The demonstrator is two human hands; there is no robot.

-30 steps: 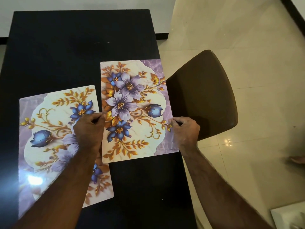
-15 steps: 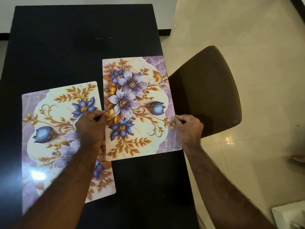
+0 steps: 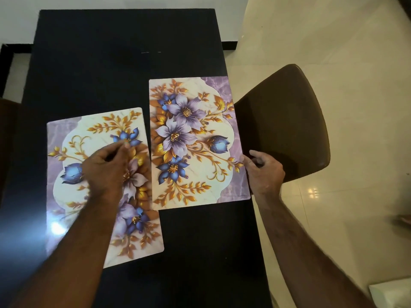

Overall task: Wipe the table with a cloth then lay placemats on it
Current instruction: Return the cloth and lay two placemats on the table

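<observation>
1. The right placemat (image 3: 198, 143) lies flat on the black table (image 3: 115, 63). Its long side runs along the table's right edge, about halfway down that edge.
2. The left placemat (image 3: 73, 152) lies flat too. It is closer to the table's left edge and near edge, and it sits a bit crooked.
3. The two mats are just beside each other with a thin dark gap between them. At the right mat's near left corner they almost meet. I cannot tell if they touch there.
4. Both mats show blue and purple flowers with gold leaves. A bright spot of light shines on the left mat near its near left corner.
5. The left hand (image 3: 106, 170) is over the left mat. Its fingers are curled in, and the thumb tip meets a fingertip. Nothing shows between them. The hand is blurry.
6. The right hand (image 3: 264, 172) is at the right mat's outer edge, over the table's right edge. Its fingers are loosely bent and hold nothing. One fingertip (image 3: 244, 160) is right at the mat's edge.
7. A brown chair (image 3: 289, 121) stands by the table's right edge, just behind the right hand.
8. The floor (image 3: 344, 63) has pale shiny tiles.
</observation>
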